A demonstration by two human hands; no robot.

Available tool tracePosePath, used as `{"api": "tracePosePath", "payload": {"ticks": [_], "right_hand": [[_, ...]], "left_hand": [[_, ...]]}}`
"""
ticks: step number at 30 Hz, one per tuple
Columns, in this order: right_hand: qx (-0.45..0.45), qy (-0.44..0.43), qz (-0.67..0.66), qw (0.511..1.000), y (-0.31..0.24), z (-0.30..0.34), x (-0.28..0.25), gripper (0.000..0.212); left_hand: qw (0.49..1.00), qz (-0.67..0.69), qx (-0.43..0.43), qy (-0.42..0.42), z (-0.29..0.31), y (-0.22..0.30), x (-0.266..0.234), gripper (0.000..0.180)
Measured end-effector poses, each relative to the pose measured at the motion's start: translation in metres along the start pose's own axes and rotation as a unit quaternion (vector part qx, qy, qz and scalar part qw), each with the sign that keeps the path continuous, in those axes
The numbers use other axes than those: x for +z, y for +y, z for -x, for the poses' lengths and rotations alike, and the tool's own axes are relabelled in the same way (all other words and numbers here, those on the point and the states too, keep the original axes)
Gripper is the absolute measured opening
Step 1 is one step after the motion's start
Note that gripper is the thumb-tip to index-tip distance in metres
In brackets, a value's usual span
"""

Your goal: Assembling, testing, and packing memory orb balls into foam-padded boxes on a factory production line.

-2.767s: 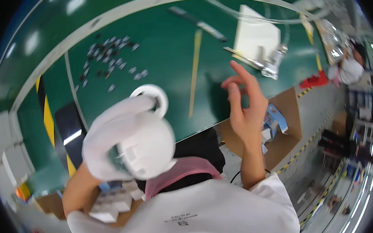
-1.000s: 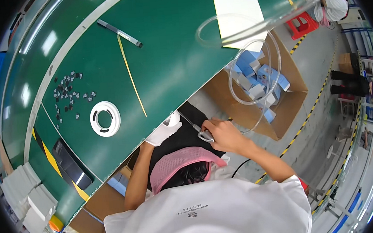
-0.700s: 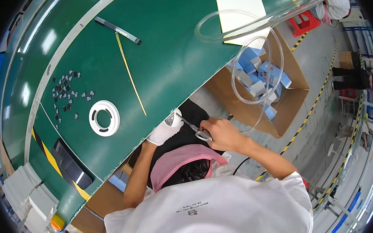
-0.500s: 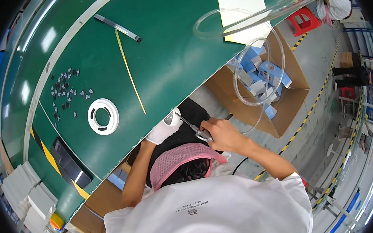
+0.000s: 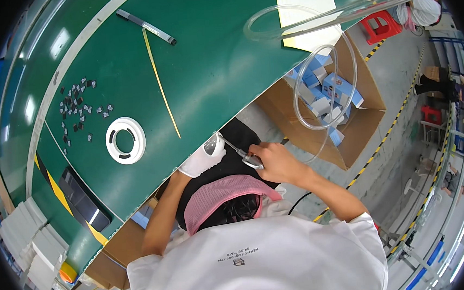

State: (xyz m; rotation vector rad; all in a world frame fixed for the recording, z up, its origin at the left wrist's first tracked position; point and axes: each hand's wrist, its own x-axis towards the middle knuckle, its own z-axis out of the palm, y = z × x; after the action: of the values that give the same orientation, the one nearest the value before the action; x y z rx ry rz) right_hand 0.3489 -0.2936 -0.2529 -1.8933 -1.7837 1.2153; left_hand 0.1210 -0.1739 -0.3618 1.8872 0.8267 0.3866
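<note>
My left hand (image 5: 203,161), in a white glove, is closed round a small rounded white piece (image 5: 211,145) with a grey face, at the table's front edge above my lap. Its exact kind is hard to make out, since the glove covers much of it. My bare right hand (image 5: 274,162) grips the grey handle of an air blow gun (image 5: 250,159). The gun's thin metal nozzle points up and left, with its tip close to the white piece. A clear hose (image 5: 320,151) curves down behind my right hand.
On the green table (image 5: 129,87) lie a white slotted ring (image 5: 126,141), several small black pieces (image 5: 79,105), a yellow strip (image 5: 160,85), a marker (image 5: 146,26) and a dark phone-like slab (image 5: 84,200). An open carton (image 5: 368,107) with blue-white boxes stands at the right.
The view has shifted slightly, so the table items appear a little higher and further left. Both hands keep their holds, and the nozzle stays near the white piece.
</note>
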Motion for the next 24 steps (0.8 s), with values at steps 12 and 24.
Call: {"api": "tracePosePath", "payload": {"ticks": [12,24], "right_hand": [[0.026,-0.040,-0.046,0.998,0.004,-0.015,-0.015,0.023],[0.001,-0.048,-0.037,0.998,-0.004,0.000,-0.011,0.012]], "left_hand": [[0.991,-0.106,0.070,-0.049,-0.003,0.012,-0.010,0.056],[0.998,0.054,-0.012,-0.026,0.001,0.002,-0.003,0.034]]}}
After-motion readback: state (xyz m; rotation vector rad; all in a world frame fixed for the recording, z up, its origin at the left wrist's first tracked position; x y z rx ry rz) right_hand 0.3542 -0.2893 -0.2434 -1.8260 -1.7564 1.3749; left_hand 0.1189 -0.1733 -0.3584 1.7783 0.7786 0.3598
